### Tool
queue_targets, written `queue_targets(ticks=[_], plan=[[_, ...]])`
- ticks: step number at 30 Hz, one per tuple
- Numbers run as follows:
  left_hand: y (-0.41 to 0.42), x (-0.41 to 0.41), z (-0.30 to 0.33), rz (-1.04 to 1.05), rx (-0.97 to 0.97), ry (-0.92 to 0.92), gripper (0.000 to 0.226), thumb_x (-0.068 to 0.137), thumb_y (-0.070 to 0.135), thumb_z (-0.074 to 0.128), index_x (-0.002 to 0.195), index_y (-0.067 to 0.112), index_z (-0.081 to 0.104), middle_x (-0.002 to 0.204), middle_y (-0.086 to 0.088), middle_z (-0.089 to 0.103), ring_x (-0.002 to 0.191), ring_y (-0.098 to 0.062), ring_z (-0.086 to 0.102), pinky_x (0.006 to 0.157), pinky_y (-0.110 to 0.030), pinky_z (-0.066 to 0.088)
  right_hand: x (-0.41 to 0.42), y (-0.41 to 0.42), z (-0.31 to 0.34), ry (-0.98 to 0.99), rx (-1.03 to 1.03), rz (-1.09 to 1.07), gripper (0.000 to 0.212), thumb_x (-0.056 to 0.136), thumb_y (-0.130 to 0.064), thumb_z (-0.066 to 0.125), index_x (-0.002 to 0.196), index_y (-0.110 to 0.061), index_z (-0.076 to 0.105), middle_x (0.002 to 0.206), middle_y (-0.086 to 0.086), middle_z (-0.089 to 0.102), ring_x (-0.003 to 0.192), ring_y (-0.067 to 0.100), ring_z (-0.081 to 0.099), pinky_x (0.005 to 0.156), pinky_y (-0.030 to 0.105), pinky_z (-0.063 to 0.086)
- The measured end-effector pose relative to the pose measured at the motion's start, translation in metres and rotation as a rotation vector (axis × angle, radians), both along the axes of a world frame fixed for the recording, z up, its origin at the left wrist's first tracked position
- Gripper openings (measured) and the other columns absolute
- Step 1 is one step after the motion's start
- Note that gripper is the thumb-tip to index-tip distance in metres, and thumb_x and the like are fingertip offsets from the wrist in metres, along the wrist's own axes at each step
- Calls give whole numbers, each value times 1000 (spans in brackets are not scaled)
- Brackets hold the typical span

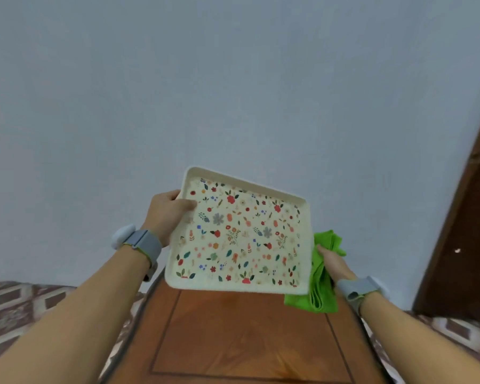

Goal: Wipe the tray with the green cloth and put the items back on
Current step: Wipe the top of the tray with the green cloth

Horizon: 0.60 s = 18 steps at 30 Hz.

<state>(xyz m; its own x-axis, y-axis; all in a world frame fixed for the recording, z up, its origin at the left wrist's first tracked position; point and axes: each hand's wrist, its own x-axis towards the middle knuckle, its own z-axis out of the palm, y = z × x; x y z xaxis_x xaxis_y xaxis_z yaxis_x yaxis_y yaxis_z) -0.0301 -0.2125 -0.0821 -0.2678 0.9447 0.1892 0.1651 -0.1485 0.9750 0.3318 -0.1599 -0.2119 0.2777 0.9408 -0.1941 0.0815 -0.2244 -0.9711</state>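
At frame centre the empty floral tray [241,234] is held tilted by its left rim in the closed left hand [166,214], while the green cloth [323,273], bunched at its right edge, is gripped by the right hand [333,263]; wiping seems in hand, and next the cloth should be drawn across the face.

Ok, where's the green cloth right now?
In the head view, the green cloth is bunched in the right hand, against the floral tray's right edge.

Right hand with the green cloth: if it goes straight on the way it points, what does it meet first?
Probably the tray's right edge: the right hand holds the green cloth just beside it, though depth is unclear.
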Motion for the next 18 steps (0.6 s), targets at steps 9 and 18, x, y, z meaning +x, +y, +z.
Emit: queue_targets(ticks=[9, 18], plan=[[4, -3, 5, 54, 50, -126, 15, 82, 4, 69, 96, 7, 73, 86, -18, 76, 66, -34, 72, 64, -46, 63, -8, -7, 51, 35, 199, 21, 34, 105, -38, 42, 115, -12, 61, 107, 8, 66, 100, 28, 61, 90, 40, 49], [-9, 69, -66, -102, 60, -525, 15, 101, 19, 51, 110, 24, 62, 111, -8, 74, 97, -30, 72, 85, -52, 58, -78, -13, 39, 488, 174, -396, 54, 90, -66, 34, 86, -20, 61, 100, 3, 71, 92, 27, 67, 92, 49, 54]])
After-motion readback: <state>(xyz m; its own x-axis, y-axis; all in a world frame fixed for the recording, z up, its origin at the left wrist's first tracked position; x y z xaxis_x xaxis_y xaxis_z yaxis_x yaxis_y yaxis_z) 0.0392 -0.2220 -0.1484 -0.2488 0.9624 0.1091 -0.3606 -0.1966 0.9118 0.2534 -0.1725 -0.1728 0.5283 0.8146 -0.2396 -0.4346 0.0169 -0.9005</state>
